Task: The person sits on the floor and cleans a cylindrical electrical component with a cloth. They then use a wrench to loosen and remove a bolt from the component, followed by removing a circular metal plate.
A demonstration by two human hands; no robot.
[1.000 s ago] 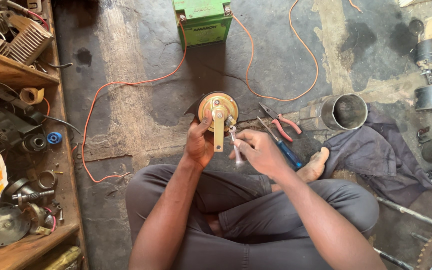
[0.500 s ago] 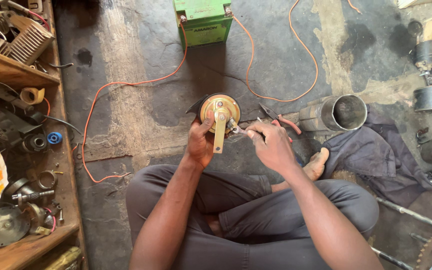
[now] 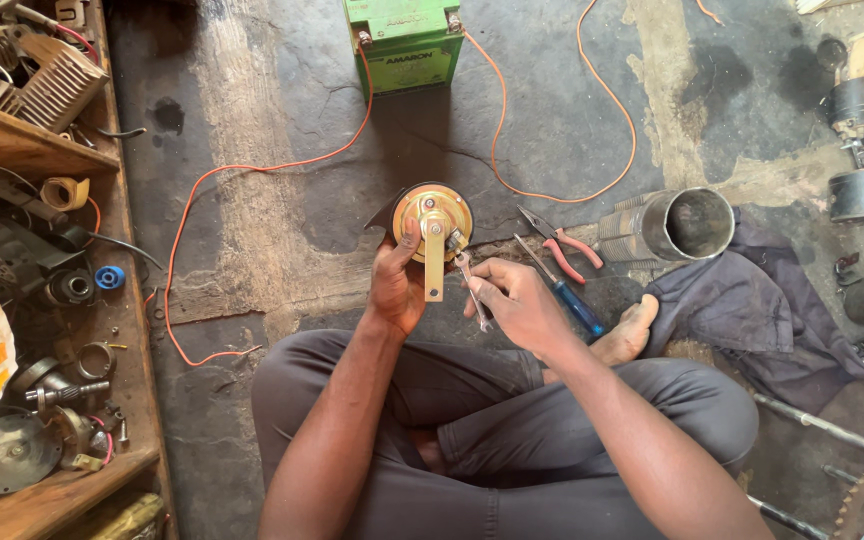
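Change: half a second ago our right hand [image 3: 517,305] had the small spanner [image 3: 472,290] up against the fitting beside the strap; now we see it drawn a little down and toward us, its upper end only just beside that fitting.
Meaning: we judge one turn or bite of the spanner has ended and the tool is being reset, so the work on the fitting looks unfinished.
Left hand: our left hand [image 3: 397,285] is clamped on the round horn [image 3: 433,215] from below, thumb pressed on its face, and has barely moved.
Right hand: fingers closed together around the spanner's shank.
Horn, place: held up over the concrete floor [image 3: 252,200], in front of our crossed legs, well short of the green battery [image 3: 404,40].
Horn, look: a brass-coloured disc face in a dark rim, with a yellow metal strap [image 3: 434,265] hanging straight down from its centre.
Nearby: red-handled pliers [image 3: 562,245] and a blue-handled screwdriver [image 3: 564,290] lie on the floor just right of the horn.
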